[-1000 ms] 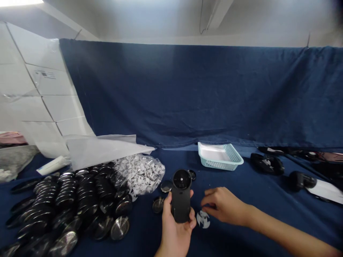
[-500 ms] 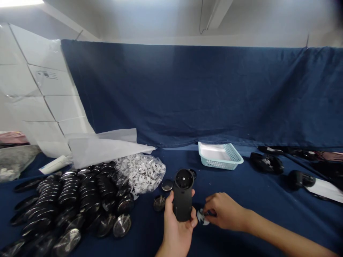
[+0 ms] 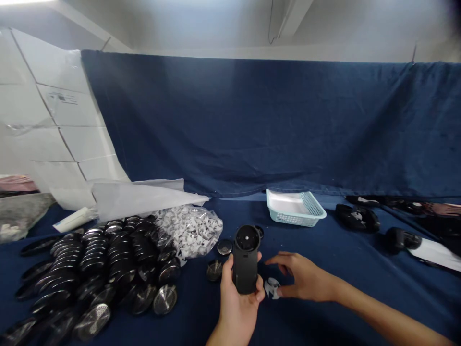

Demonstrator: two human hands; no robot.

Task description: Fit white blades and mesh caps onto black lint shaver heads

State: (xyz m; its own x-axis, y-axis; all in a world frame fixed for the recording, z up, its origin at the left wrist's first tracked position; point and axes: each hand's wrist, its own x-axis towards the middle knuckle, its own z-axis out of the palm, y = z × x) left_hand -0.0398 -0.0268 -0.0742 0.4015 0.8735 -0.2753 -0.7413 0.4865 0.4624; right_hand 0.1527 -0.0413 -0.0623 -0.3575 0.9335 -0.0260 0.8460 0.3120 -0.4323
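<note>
Resting in the left grip (image 3: 239,300), black housing (image 3: 246,259) stands upright.

So the bench (image 3: 353,269) has stacked discs (image 3: 97,259) piled on the left, with a bag of small parts (image 3: 190,228) just behind and right of them. A basket (image 3: 295,207) sits further back, right of centre. Far right, near the edge, a couple of housings (image 3: 358,217), I think.

pile of round mesh discs (image 3: 104,269), bag of white bits (image 3: 189,228), little teal basket (image 3: 295,211) on blue cloth (image 3: 252,125)
</note>
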